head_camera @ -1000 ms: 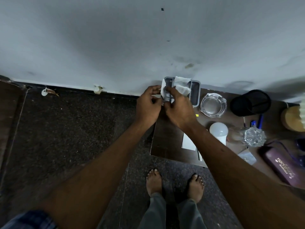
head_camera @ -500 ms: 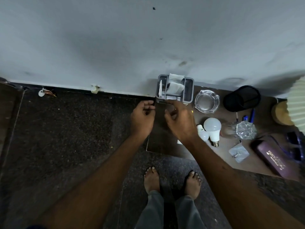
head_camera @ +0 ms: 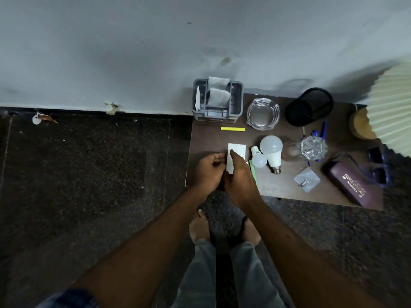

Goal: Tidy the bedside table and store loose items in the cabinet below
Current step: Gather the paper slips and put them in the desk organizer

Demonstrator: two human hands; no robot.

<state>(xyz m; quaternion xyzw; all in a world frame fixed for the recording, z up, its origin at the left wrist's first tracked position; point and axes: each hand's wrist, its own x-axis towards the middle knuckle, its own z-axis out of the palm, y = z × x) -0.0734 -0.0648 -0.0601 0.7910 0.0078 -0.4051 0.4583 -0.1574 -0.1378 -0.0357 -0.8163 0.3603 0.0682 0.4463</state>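
Note:
A dark brown bedside table (head_camera: 209, 138) stands against the wall. A white paper (head_camera: 239, 150) lies near its front left corner. My right hand (head_camera: 241, 181) holds the paper's left part, one finger lying across it. My left hand (head_camera: 209, 171) sits right beside it with curled fingers at the paper's left edge; whether it grips the paper is hidden. Behind them are a yellow strip (head_camera: 232, 129) and a grey organizer (head_camera: 237, 101) with folded papers in it. The cabinet below is out of sight.
To the right lie two white bulbs (head_camera: 271, 147), a glass ashtray (head_camera: 263, 114), a black mesh cup (head_camera: 309, 110), blue pens (head_camera: 321, 131), crumpled clear plastic (head_camera: 313, 147), a small packet (head_camera: 307, 180), a purple case (head_camera: 347, 185), sunglasses (head_camera: 375, 165) and a pleated lamp (head_camera: 393, 112). My bare feet stand on dark floor.
Both hands have left the organizer, drawn back toward the table's front edge, and come down at the white paper. The tissue stays in the organizer.

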